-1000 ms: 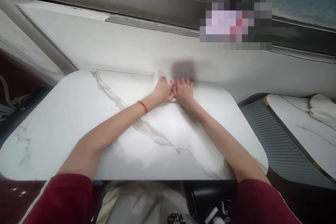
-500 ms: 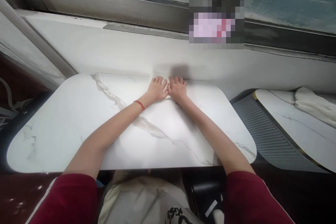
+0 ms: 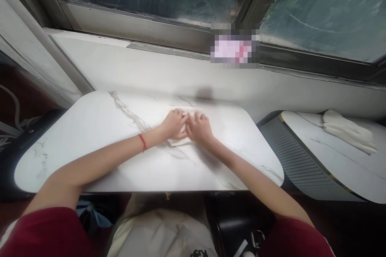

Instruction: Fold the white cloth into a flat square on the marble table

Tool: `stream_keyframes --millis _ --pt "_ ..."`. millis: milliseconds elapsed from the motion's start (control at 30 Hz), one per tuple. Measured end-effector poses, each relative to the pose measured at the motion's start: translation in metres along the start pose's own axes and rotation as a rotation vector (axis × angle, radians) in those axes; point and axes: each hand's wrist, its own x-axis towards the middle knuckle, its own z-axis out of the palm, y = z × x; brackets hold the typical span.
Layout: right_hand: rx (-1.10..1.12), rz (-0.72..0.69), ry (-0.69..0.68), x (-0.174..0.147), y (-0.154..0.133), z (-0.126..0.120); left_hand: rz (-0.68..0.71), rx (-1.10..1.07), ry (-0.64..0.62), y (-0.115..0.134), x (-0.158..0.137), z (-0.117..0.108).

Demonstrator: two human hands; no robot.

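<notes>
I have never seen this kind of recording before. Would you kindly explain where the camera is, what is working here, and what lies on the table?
There is no machine here: a person works with two bare hands. All pictures come from one camera worn on the head, looking forward and down. The left hand, with a red bracelet at its wrist, and the right hand are close together on a pale, thin piece of what looks like cloth. It lies on a white, marble-patterned table; whether the fingers grip it, I cannot tell. To the right, a crumpled white cloth lies on another tabletop.
</notes>
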Motion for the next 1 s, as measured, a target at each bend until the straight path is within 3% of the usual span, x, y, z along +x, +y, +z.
stream_keyframes --millis 233,467,700,1000 --pt "-0.029 -0.208 0.125 -0.071 -0.037 -0.028 0.164 -0.2 -0.027 0.001 -0.057 -0.019" --pt "-0.061 -0.365 0.148 -0.112 -0.078 -0.053 0.18 -0.482 -0.351 -0.023 -0.08 -0.039" --pt "-0.003 -0.343 0.243 -0.077 -0.076 -0.033 0.05 -0.58 -0.298 -0.053 -0.084 -0.025" --pt "0.032 -0.247 0.093 0.007 -0.069 -0.009 -0.162 -0.379 0.007 -0.082 -0.086 -0.009"
